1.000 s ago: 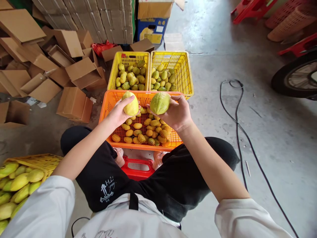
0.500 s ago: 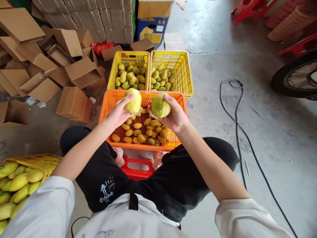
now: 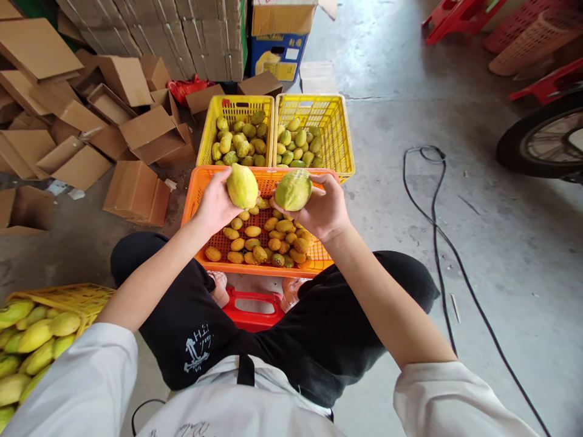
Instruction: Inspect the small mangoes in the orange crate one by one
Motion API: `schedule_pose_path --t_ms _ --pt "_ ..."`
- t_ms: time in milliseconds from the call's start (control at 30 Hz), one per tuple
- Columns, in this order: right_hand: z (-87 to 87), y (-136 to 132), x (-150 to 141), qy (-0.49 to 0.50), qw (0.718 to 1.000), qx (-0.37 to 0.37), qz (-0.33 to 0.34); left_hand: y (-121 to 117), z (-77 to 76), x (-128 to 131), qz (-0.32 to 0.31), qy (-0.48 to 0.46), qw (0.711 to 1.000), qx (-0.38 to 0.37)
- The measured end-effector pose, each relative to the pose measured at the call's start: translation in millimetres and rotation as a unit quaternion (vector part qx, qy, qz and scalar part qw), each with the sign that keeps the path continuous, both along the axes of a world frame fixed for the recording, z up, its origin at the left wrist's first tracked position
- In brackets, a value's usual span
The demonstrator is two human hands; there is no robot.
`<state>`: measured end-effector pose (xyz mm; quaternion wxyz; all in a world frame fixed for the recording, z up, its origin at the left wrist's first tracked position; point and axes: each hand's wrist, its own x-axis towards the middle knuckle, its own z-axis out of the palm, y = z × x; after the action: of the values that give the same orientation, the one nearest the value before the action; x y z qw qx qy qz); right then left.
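Just above the orange crate, my left hand is closed round a plump yellow papaya. Close beside it, my right hand holds a greener, ribbed papaya, fingers curled under and behind it. The two fruits are apart, at about the same height. Inside the orange crate, under both hands, lie several smaller orange-yellow papayas, some with green skin. My hands and the held fruits hide part of those at the back.
Behind stand two yellow crates, the left and the right, with greenish-yellow fruit. At lower left is a fuller yellow crate. Cardboard boxes lie at left. A black cable and a wheel are at right. A red stool is below me.
Both papayas have turned a little in my hands, the right one now lying more sideways. My right fingers have shifted to its side. The crates and their fruit look the same.
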<state>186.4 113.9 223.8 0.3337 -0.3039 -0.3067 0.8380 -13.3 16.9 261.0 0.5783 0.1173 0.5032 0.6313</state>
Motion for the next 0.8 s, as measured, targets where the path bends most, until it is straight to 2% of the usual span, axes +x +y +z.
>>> schedule_pose_path --t_ms 100,267,400,600,800 --pt "6.1 0.0 1.0 0.02 1.0 0.012 0.004 0.8 3.6 0.7 0.01 -0.023 1.0 0.01" --pt "10.3 -2.1 -0.5 0.009 1.0 0.028 -0.012 -2.8 -0.6 5.8 0.001 -0.028 0.999 0.027" --pt "2.9 -4.2 -3.0 0.023 0.999 0.01 -0.035 -6.1 -6.8 6.9 -0.012 -0.037 0.999 0.021" --pt "-12.3 -2.6 -8.5 0.015 0.999 -0.031 -0.002 -2.3 -17.6 3.6 0.003 -0.036 0.999 -0.026" --pt "-9.1 -3.1 -6.9 0.001 1.0 -0.01 0.001 0.2 -14.4 3.7 0.032 -0.019 0.998 -0.043"
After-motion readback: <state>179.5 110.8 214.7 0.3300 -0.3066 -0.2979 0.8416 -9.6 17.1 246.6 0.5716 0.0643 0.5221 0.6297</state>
